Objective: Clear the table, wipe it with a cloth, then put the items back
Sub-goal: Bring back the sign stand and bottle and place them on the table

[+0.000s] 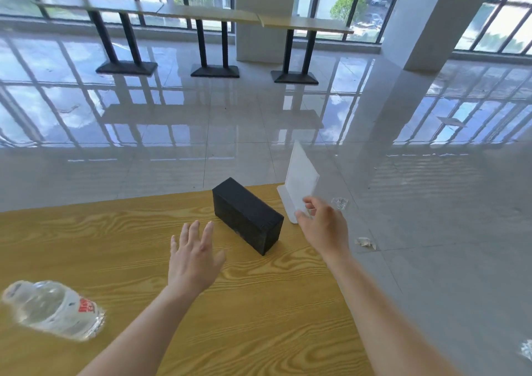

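A black rectangular box [247,218] stands on the wooden table [259,303] near its far edge. Just right of it, at the table's far right corner, stands a clear acrylic sign holder [300,178]. My right hand [322,226] pinches the holder's base between thumb and fingers. My left hand [194,256] hovers over the table with fingers spread, a little left of the box and not touching it. A clear plastic water bottle [54,308] with a red-printed label lies at the near left of the table.
The table's right edge runs just past my right arm, and beyond it is glossy tiled floor [431,217]. Small crumpled clear wrappers [365,243] lie on the floor by the table. High counter tables [213,15] and a white pillar [426,21] stand by the far windows.
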Available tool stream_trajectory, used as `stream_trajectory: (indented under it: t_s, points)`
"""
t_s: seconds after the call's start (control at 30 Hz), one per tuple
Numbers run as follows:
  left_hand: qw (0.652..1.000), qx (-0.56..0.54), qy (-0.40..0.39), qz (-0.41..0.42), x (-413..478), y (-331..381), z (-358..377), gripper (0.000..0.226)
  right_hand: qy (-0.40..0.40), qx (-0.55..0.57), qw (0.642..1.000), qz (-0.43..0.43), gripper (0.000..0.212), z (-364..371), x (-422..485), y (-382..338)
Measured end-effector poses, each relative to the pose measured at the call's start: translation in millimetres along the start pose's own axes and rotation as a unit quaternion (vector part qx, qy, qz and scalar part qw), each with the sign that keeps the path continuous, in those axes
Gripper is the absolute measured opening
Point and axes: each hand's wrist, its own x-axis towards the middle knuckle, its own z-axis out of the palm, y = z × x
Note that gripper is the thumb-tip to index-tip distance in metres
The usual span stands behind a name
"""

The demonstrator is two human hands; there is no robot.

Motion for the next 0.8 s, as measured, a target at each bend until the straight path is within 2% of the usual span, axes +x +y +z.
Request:
stream_trajectory:
  t_s: [0.2,0.37,0.6,0.8]
  points:
    - [0.995,0.033,0.089,0.01,-56.6,-13.0,-67.8,0.076,-0.022,-0.001,0.991,-0.132,0.044,-15.3,-24.5,-75.3]
    - [0.989,0.059,0.134,-0.013,-92.3,-47.8,-114.8,0.076,-0.065,-0.029,0.978,-0.195,0.049,-10.2,-51.8,-142.4]
    - [0.98,0.071,0.176,-0.057,-141.7,-130.5,-177.6,0.077,-0.073,-0.04,0.957,-0.277,0.053,16.3,-107.3,-254.6]
    - [0.972,0.086,0.202,-0.081,-201.1,-237.9,-224.6,0.077,-0.091,-0.037,0.943,-0.319,0.054,51.0,-168.7,-360.8]
